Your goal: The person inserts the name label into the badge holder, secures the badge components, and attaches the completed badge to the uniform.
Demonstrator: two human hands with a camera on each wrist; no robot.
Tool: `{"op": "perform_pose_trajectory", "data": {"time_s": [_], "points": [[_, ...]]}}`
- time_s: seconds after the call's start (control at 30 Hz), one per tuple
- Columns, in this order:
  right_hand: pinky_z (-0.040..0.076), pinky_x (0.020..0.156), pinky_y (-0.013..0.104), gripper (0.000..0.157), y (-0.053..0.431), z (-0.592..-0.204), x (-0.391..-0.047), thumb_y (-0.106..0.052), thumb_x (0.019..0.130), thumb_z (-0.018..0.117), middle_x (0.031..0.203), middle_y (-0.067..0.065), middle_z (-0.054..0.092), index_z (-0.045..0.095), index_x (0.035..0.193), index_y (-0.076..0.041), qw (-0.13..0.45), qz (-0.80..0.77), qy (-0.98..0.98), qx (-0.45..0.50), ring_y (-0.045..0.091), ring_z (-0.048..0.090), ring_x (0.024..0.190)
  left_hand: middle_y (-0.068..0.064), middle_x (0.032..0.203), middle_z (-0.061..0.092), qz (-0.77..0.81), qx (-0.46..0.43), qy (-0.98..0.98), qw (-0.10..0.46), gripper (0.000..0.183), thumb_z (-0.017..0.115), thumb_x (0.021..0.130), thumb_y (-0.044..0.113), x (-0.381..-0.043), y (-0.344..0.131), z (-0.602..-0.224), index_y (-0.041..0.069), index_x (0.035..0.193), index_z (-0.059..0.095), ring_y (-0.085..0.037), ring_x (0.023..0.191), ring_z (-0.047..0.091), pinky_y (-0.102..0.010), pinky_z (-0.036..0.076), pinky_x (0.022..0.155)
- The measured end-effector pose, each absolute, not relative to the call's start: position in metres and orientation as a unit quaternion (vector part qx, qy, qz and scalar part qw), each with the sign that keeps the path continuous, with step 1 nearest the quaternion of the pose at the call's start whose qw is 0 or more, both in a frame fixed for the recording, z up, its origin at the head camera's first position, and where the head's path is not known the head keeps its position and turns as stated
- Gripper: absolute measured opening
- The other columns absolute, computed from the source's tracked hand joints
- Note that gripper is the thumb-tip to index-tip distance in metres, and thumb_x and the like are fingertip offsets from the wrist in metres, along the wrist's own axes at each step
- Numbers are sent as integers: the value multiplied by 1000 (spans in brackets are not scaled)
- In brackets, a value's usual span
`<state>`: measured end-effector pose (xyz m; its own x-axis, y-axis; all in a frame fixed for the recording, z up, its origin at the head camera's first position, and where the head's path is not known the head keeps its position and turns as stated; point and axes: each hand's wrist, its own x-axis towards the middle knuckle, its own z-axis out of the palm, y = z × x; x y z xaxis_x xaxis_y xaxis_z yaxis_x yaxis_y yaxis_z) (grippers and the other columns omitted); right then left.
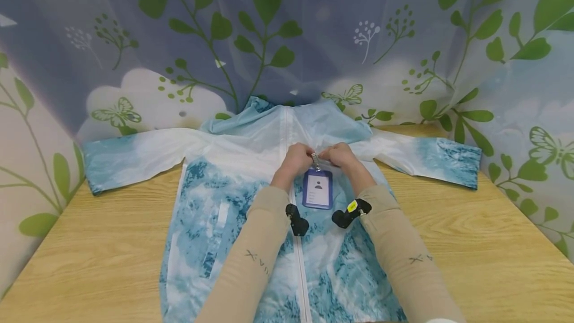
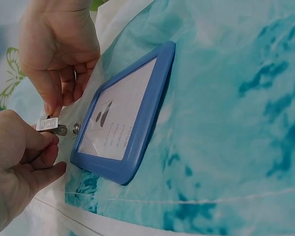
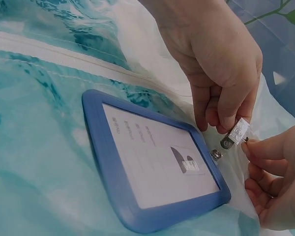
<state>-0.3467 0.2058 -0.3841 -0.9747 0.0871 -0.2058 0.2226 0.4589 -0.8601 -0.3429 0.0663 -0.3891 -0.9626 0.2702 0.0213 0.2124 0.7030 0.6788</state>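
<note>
A blue-framed badge holder [image 1: 317, 189] with a white card lies on the chest of a blue and white zip-up jacket [image 1: 233, 163]. From its top edge extends a small metal clip [image 3: 239, 130] with a snap fastener. My left hand [image 1: 298, 160] pinches this clip between thumb and fingers. Close on its other side, my right hand [image 1: 339, 155] has thumb and forefinger pinched together on the jacket's pale cloth, fingertips right at the clip's dark end [image 3: 245, 139]. The cloth between those fingertips is mostly hidden. Both hands' other fingers curl inward, low over the jacket.
The jacket is spread front up on a wooden table [image 1: 448, 233], its sleeves [image 1: 134, 156] stretched out to both sides. A white zipper [image 1: 298, 263] runs down its middle. Behind and beside the table hangs a leaf-patterned curtain [image 1: 341, 24]. Small black cameras [image 1: 352, 213] sit on both wrists.
</note>
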Motion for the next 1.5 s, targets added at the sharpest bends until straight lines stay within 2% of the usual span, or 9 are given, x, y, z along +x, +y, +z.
{"op": "perform_pose_trajectory", "data": {"time_s": [0.2, 0.27, 0.4, 0.5, 0.6, 0.87, 1.03, 1.2, 1.5], "points": [[33, 55, 27, 19, 204, -383, -345, -8, 84, 61, 58, -1, 40, 56, 66, -2, 46, -485, 869, 87, 15, 37, 57, -7, 87, 65, 361, 129, 923, 37, 17, 56, 88, 6, -343, 66, -387, 4, 95, 72, -17, 73, 58, -27, 47, 64], [34, 55, 27, 15, 203, -381, -344, -8, 84, 61, 61, 0, 45, 63, 72, 2, 37, -474, 875, 84, 15, 39, 58, -6, 84, 65, 363, 127, 922, 38, 16, 57, 87, 6, -342, 66, -387, 4, 92, 72, -17, 71, 57, -26, 46, 62], [39, 62, 27, 20, 202, -380, -341, -9, 85, 61, 85, 9, 61, 69, 93, 7, 28, -462, 883, 77, 19, 47, 74, -5, 80, 64, 368, 122, 921, 39, 15, 57, 87, 5, -342, 66, -386, 4, 88, 72, -16, 68, 55, -25, 44, 59], [39, 70, 28, 23, 203, -380, -340, -10, 87, 60, 102, 14, 60, 67, 100, 8, 35, -464, 883, 67, 20, 48, 86, -5, 80, 64, 371, 120, 920, 41, 16, 57, 87, 5, -343, 66, -386, 4, 89, 73, -16, 68, 55, -25, 43, 59], [38, 70, 28, 22, 203, -380, -341, -11, 89, 58, 99, 12, 58, 65, 98, 8, 46, -468, 881, 55, 20, 46, 85, -5, 82, 64, 371, 117, 920, 43, 17, 56, 87, 5, -343, 66, -386, 4, 91, 73, -16, 69, 55, -24, 42, 60], [35, 64, 28, 19, 206, -380, -343, -14, 93, 53, 77, 3, 47, 62, 96, 2, 81, -484, 869, 58, 16, 42, 72, -5, 89, 66, 372, 118, 920, 42, 18, 56, 87, 5, -344, 67, -386, 5, 93, 73, -17, 74, 56, -25, 44, 63], [35, 62, 27, 16, 207, -381, -344, -14, 94, 52, 64, -1, 42, 58, 86, -1, 103, -500, 858, 53, 13, 40, 62, -6, 94, 66, 378, 115, 918, 42, 19, 55, 88, 4, -344, 67, -387, 5, 95, 73, -17, 78, 57, -26, 45, 67], [35, 65, 28, 17, 208, -381, -344, -13, 95, 50, 69, 0, 44, 55, 83, -3, 106, -503, 857, 42, 15, 41, 67, -6, 93, 65, 382, 112, 916, 47, 17, 55, 89, 5, -344, 67, -386, 5, 95, 72, -17, 77, 57, -26, 45, 65], [38, 76, 28, 14, 207, -383, -344, -14, 96, 50, 96, 5, 52, 56, 97, -2, 117, -531, 837, 57, 17, 47, 88, -7, 90, 64, 386, 111, 915, 38, 16, 56, 88, 5, -345, 68, -386, 4, 93, 71, -18, 75, 56, -27, 45, 63]]}}
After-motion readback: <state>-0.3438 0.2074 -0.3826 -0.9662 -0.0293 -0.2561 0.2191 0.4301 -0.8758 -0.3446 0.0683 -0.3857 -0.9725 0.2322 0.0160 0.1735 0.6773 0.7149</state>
